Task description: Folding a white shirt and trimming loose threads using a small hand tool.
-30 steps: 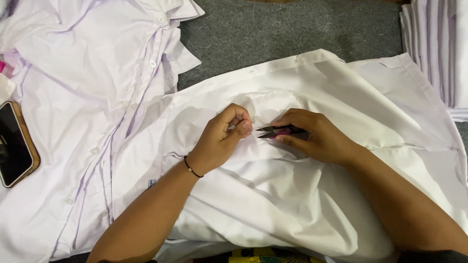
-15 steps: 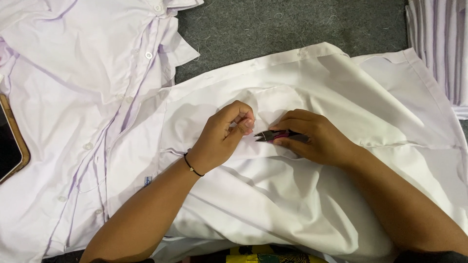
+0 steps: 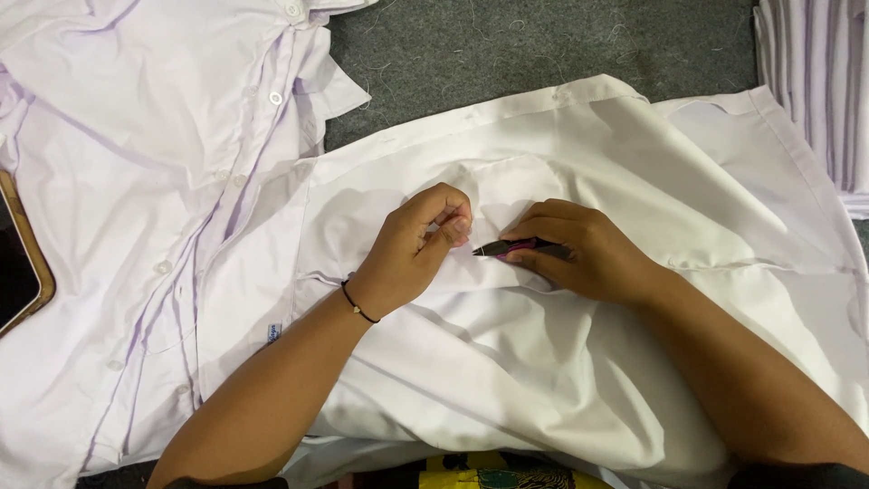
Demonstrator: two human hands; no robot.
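Two hands meet on the white shirt point(image 3: 561, 362): your left hand point(image 3: 412, 249) pinches a bit of fabric or thread, while your right hand point(image 3: 579, 254) grips small thread snips point(image 3: 507, 246), blades lying level and pointing left at that pinch, just beside it.

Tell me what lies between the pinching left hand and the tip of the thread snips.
In the head view, only a short stretch of the white shirt separates the left hand from the thread snips held in the right hand.
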